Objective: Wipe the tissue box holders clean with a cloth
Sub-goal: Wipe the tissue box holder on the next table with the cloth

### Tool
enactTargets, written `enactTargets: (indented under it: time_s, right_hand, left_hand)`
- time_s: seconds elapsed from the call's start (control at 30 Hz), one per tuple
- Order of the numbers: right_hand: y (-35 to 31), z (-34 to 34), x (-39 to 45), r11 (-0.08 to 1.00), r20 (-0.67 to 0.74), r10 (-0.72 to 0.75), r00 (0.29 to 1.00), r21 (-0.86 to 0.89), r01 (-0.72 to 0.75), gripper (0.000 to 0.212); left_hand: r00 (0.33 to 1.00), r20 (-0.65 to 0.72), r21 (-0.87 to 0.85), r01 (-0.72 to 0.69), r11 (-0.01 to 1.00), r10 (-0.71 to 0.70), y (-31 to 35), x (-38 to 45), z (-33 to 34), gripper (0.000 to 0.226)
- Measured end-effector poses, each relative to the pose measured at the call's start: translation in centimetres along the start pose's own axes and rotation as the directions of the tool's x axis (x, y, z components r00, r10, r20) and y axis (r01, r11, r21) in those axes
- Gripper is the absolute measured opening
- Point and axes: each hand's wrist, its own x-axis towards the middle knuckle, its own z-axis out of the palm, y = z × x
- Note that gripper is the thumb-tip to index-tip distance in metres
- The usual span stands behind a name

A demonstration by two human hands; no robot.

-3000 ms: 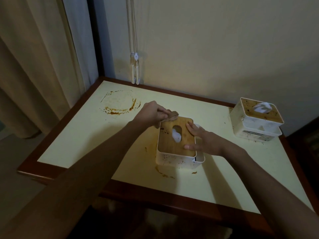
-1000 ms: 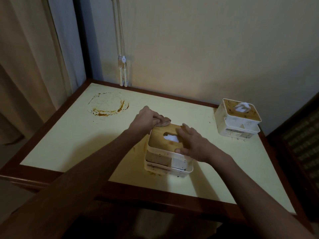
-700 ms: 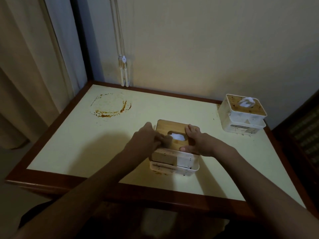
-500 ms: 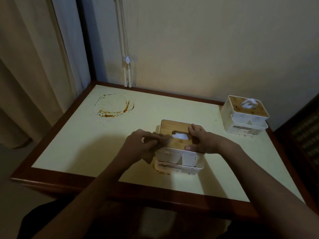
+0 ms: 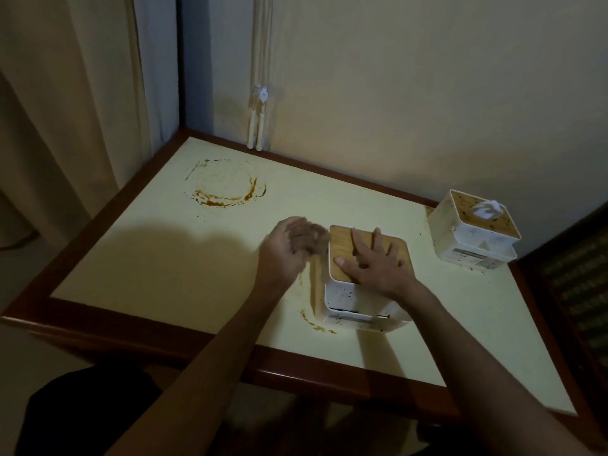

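Your right hand (image 5: 371, 261) lies flat, fingers spread, on the wooden lid (image 5: 342, 250) of the near tissue box holder (image 5: 355, 299) at mid-table. Your left hand (image 5: 289, 248) bunches a brown cloth (image 5: 309, 240) against its left side. Specks dot its white front, and the far tissue box holder (image 5: 473, 232) looks untouched and spattered, so most wiping remains.
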Motion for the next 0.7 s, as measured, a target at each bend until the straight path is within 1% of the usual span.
enactTargets:
  time_s: [0.07, 0.1, 0.13, 0.2, 0.23, 0.33, 0.4, 0.5, 0.6, 0.63, 0.7]
  right_hand:
    - [0.5, 0.0, 0.2, 1.0, -0.012, -0.027, 1.0, -0.007, 0.027, 0.076]
    - [0.8, -0.3, 0.2, 0.999, -0.005, -0.035, 0.999, -0.007, 0.035, 0.075]
    - [1.2, -0.5, 0.3, 0.999, 0.006, -0.04, 0.999, -0.006, 0.04, 0.074]
    - [2.1, -1.1, 0.4, 0.999, 0.024, -0.043, 0.999, -0.015, 0.044, 0.074]
    - [2.3, -1.3, 0.4, 0.998, 0.031, -0.049, 0.998, -0.023, 0.05, 0.073]
    - [2.6, -1.6, 0.5, 0.998, 0.047, -0.057, 0.997, -0.032, 0.059, 0.073]
    - [2.6, -1.7, 0.5, 0.997, 0.051, -0.056, 0.997, -0.041, 0.058, 0.073]
    - [2.5, -1.8, 0.3, 0.998, 0.062, -0.055, 0.997, -0.025, 0.056, 0.073]
    - [2.5, -1.8, 0.4, 0.998, 0.072, -0.06, 0.996, -0.009, 0.061, 0.074]
    - [2.5, -1.8, 0.4, 0.998, 0.075, -0.061, 0.995, -0.006, 0.061, 0.074]
    - [2.5, -1.8, 0.4, 0.998, 0.079, -0.064, 0.995, -0.003, 0.065, 0.074]
  left_hand:
    - [0.986, 0.136, -0.231, 0.13, 0.964, -0.1, 0.3, 0.4, 0.4, 0.054]
    - [0.966, 0.209, -0.284, 0.208, 0.936, -0.151, 0.3, 0.6, 0.7, 0.051]
    - [0.948, 0.264, -0.299, 0.258, 0.919, -0.18, 0.2, 0.8, 1.0, 0.046]
    - [0.932, 0.307, -0.317, 0.292, 0.902, -0.194, 0.1, 0.8, 1.6, 0.038]
    - [0.934, 0.298, -0.328, 0.292, 0.898, -0.195, 0.1, 0.7, 1.9, 0.037]
    - [0.964, 0.164, -0.321, 0.255, 0.912, -0.212, -0.1, 0.5, 3.3, 0.029]
    - [0.975, 0.112, -0.337, 0.219, 0.915, -0.192, -0.1, 0.8, 3.9, 0.026]
    - [0.99, 0.084, -0.344, 0.138, 0.929, -0.116, -0.5, 1.7, 4.0, 0.032]
    - [0.99, 0.098, -0.364, 0.131, 0.922, -0.102, 0.0, 2.1, 3.7, 0.043]
    - [0.991, 0.094, -0.363, 0.125, 0.923, -0.097, 0.1, 2.1, 3.7, 0.043]
    - [0.994, 0.063, -0.304, 0.102, 0.947, -0.087, -0.1, 1.7, 4.1, 0.039]
